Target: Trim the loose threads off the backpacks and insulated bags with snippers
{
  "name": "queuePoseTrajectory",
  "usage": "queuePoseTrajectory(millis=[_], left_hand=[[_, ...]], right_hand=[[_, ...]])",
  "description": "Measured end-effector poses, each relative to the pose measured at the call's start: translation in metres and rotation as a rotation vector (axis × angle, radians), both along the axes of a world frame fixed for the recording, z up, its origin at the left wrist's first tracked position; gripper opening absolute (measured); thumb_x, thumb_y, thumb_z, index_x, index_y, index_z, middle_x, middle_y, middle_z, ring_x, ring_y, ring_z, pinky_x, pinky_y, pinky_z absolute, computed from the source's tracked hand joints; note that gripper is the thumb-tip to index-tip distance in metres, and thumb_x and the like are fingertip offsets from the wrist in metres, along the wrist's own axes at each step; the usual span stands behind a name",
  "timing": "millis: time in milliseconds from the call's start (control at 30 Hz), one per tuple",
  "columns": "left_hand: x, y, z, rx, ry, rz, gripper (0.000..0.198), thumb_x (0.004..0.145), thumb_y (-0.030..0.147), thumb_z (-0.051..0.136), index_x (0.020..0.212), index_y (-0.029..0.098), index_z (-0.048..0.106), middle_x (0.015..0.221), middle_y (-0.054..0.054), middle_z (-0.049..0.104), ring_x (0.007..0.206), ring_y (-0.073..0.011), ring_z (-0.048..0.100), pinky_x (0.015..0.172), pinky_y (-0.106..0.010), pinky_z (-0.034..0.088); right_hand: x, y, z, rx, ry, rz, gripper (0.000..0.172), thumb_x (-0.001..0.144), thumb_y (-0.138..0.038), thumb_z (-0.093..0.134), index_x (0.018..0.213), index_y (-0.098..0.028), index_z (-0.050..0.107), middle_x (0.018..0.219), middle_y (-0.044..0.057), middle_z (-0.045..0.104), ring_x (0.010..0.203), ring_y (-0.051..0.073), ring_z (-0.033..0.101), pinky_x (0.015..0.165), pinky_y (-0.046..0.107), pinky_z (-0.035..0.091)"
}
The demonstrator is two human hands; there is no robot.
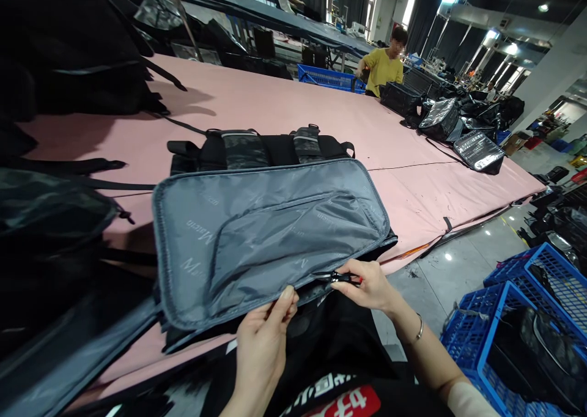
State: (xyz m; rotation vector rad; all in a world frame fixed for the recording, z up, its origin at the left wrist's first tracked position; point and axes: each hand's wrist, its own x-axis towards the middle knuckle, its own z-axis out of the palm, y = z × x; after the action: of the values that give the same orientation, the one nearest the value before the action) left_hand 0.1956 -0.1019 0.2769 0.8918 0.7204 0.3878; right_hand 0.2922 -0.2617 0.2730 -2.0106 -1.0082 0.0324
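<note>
A backpack (275, 221) lies on the table before me, its grey printed lining facing up and its padded straps (243, 149) at the far side. My left hand (268, 331) pinches the near edge of the lining panel between thumb and fingers. In my right hand (364, 282) is a pair of small thread snips (337, 277), dark with a bit of red. Their tips point left, close to the bound edge of the panel. Whether the blades touch a thread is too small to tell.
Dark bags (55, 239) crowd the left side of the pink-covered table (293, 99). More black bags (458, 123) are heaped at the far right end, near a person in yellow (385, 67). Blue crates (493, 319) with bags inside stand on the floor at right.
</note>
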Motion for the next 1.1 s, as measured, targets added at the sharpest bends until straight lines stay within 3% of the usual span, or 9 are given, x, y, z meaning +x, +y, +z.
queuePoseTrajectory(millis=[300,533,733,900,1100], left_hand=[[0.0,0.001,-0.002,-0.03,0.006,0.03,0.039,0.037,0.039,0.088,0.057,0.013,0.066,0.059,-0.001,0.057,0.058,-0.0086,0.047,0.053,-0.019,0.041],[-0.001,-0.003,-0.001,-0.076,0.043,0.054,0.045,0.039,0.044,0.089,0.063,0.013,0.067,0.062,-0.001,0.061,0.06,-0.0107,0.056,0.053,-0.018,0.045],[0.001,-0.007,0.001,-0.089,0.091,0.031,0.056,0.033,0.042,0.09,0.075,0.012,0.069,0.076,-0.005,0.069,0.066,-0.0173,0.066,0.057,-0.021,0.053],[0.002,-0.007,0.001,-0.126,0.05,0.009,0.053,0.031,0.039,0.091,0.072,0.011,0.07,0.076,-0.006,0.07,0.073,-0.0184,0.068,0.064,-0.02,0.056],[0.001,-0.005,0.0,-0.144,0.024,0.01,0.051,0.03,0.038,0.092,0.069,0.012,0.07,0.075,-0.007,0.071,0.073,-0.0187,0.069,0.068,-0.02,0.058]], right_hand=[[-0.008,0.003,0.007,0.066,0.069,0.037,0.031,0.088,-0.047,0.055,0.084,-0.017,0.061,0.072,0.001,0.063,0.06,0.011,0.057,0.055,0.019,0.045],[-0.029,0.0,0.005,0.152,0.139,-0.216,0.021,0.084,-0.039,0.06,0.087,-0.018,0.056,0.07,-0.001,0.06,0.057,0.01,0.057,0.053,0.018,0.048],[-0.035,-0.001,0.006,0.118,0.15,-0.231,0.016,0.082,-0.032,0.062,0.091,-0.02,0.058,0.077,0.0,0.062,0.065,0.012,0.061,0.059,0.018,0.052],[-0.037,0.002,0.005,0.083,0.123,-0.229,0.016,0.084,-0.033,0.061,0.093,-0.02,0.059,0.079,0.0,0.063,0.068,0.013,0.061,0.06,0.019,0.052],[-0.044,0.007,-0.008,0.193,0.163,-0.355,0.015,0.083,-0.031,0.063,0.091,-0.019,0.057,0.075,-0.001,0.062,0.063,0.011,0.059,0.058,0.019,0.048]])
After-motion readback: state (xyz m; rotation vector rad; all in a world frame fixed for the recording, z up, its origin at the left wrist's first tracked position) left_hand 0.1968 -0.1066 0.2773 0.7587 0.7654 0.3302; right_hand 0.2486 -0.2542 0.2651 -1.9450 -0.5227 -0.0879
